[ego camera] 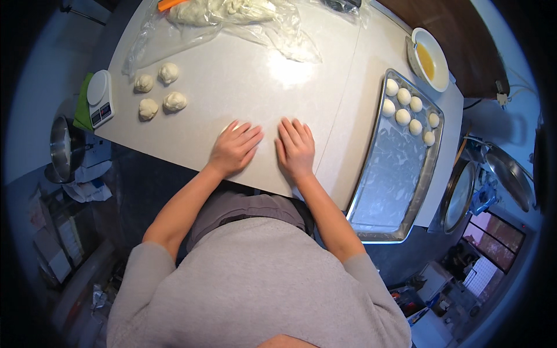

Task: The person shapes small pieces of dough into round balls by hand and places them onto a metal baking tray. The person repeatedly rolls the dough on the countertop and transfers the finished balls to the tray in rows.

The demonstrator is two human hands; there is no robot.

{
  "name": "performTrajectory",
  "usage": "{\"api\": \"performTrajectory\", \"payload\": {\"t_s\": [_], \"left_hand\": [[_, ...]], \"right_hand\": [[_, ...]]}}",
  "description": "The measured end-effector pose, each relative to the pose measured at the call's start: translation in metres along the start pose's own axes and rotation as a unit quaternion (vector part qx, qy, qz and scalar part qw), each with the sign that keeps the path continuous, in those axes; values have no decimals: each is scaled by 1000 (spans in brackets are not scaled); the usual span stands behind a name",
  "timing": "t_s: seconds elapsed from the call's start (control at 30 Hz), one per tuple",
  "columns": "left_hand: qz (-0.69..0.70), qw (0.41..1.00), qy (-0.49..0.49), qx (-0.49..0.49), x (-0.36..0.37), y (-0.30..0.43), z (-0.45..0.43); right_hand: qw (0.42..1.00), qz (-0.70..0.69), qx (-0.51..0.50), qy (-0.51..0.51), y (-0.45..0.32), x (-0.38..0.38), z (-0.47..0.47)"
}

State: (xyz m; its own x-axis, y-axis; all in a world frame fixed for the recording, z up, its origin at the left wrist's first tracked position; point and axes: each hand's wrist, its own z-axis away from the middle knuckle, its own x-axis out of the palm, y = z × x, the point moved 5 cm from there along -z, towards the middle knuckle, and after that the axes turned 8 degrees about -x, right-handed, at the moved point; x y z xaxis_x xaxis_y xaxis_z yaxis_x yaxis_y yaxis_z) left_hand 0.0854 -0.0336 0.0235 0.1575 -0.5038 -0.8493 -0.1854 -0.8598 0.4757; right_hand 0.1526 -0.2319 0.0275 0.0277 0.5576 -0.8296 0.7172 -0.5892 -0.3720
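Note:
My left hand (235,145) is cupped palm down on the table near its front edge. A pale sliver of a dough ball (226,128) shows beside its fingers; the rest is under the hand. To its right, my right hand (296,145) lies palm down with curved fingers, and whatever may be beneath it is hidden. Several rough dough lumps (175,102) sit on the table to the left. On the right, a metal baking tray (387,182) holds several smooth dough balls (403,117) in its far part.
Clear plastic (174,50) covers a large dough mass (222,11) at the far side, by an orange object (170,4). A white kitchen scale (99,93) stands at the left edge. Behind the tray, a white bowl (438,65) contains yellowish liquid. The tray's near end overhangs the table (243,78).

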Motion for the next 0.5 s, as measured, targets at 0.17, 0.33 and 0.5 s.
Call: {"api": "performTrajectory", "payload": {"t_s": [0.17, 0.33, 0.5], "left_hand": [[-113, 992, 45, -37, -20, -32, -75], [-20, 995, 49, -89, -26, -56, 10], [-7, 1000, -2, 17, 6, 10, -13]], "right_hand": [[997, 75, -5, 2, 45, 11, -68], [996, -19, 77, 44, 46, -18, 11], [999, -22, -36, 7, -7, -1, -18]]}}
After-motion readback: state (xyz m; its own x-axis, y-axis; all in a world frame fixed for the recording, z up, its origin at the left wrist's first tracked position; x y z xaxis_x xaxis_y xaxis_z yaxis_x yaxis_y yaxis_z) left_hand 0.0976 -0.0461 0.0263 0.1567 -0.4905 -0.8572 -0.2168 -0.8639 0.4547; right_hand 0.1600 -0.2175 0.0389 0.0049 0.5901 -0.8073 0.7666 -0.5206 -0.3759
